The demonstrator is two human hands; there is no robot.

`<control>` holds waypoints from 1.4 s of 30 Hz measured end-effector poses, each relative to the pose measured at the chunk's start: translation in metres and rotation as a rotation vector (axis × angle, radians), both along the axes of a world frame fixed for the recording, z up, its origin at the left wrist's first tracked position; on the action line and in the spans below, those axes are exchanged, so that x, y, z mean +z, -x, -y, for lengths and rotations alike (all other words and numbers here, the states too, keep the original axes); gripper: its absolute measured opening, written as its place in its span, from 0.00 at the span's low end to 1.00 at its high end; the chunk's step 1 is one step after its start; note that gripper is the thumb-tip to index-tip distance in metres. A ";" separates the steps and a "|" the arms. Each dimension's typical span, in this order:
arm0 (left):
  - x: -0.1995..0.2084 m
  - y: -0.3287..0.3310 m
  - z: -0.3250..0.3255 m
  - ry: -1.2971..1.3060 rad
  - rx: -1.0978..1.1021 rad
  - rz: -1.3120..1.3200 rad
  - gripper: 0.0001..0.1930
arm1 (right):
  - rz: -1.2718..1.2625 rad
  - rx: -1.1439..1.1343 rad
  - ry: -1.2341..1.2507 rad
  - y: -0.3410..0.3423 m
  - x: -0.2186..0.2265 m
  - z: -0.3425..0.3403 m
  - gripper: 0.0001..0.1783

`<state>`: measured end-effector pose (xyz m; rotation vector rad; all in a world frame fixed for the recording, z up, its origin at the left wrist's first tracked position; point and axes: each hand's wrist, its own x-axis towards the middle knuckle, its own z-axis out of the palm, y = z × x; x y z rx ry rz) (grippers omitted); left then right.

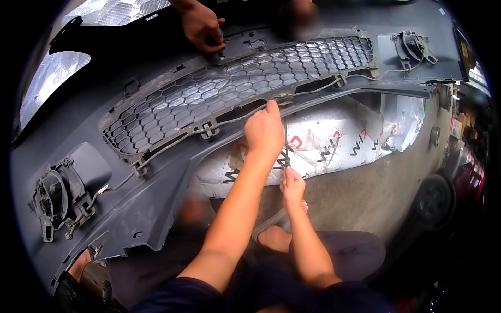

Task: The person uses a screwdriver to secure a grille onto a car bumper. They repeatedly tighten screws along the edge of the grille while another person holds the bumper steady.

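A dark grey car bumper [172, 206] lies with its inner side facing up, a honeycomb grille [209, 94] set in its middle. A thin wiring harness [308, 92] runs along the grille's lower border. From it a dark cable [286, 136] hangs toward me, with a small dark connector [287, 163] at its lower part. My right hand [294, 186] pinches the cable's end just below that connector. Closed at the bumper's near edge, beside the cable, is my left hand [264, 128], its thumb pointing up; the fingers hide what they grip.
Another person's hand [201, 28] is at the grille's far edge; a second, blurred hand [302, 13] is nearby. Lamp housings sit at the bumper's left [52, 195] and right [415, 47]. Silver printed sheeting [334, 141] covers some floor. A dark wheel [436, 201] stands at right.
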<state>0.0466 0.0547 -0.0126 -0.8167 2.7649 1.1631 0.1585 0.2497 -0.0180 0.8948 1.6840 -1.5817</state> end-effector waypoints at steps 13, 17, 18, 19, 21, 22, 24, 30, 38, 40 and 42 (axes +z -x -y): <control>0.003 -0.004 0.004 -0.048 0.004 -0.076 0.12 | -0.239 0.090 -0.504 -0.016 0.000 0.027 0.17; 0.005 -0.001 0.006 -0.056 -0.024 -0.026 0.13 | 0.011 -0.075 -0.021 -0.010 0.000 0.020 0.18; 0.004 0.000 0.008 -0.056 -0.017 -0.038 0.12 | 0.100 -0.123 0.093 -0.005 0.002 0.020 0.20; 0.004 -0.001 0.008 -0.068 -0.029 -0.007 0.12 | 0.186 -0.171 0.211 -0.002 0.004 0.017 0.21; 0.004 0.000 0.008 -0.063 -0.027 -0.017 0.13 | 0.396 -0.286 0.552 0.002 0.006 0.004 0.23; 0.004 -0.001 0.007 -0.060 -0.022 -0.014 0.14 | 0.413 -0.289 0.617 0.003 0.003 0.000 0.23; 0.006 -0.001 0.007 -0.076 -0.040 0.020 0.14 | 0.305 -0.273 0.526 -0.001 0.000 0.003 0.21; 0.003 -0.005 0.011 -0.173 -0.038 -0.062 0.13 | -0.646 0.156 -0.695 -0.025 -0.019 0.025 0.19; 0.004 -0.009 0.008 -0.097 -0.029 -0.082 0.11 | 0.250 -0.210 0.598 0.008 -0.002 -0.013 0.20; 0.006 -0.009 0.005 -0.094 -0.015 -0.059 0.10 | 0.321 -0.206 0.656 0.008 -0.002 -0.015 0.24; 0.008 -0.004 0.008 -0.122 0.020 -0.044 0.10 | 0.080 -0.144 0.342 -0.004 -0.013 -0.008 0.17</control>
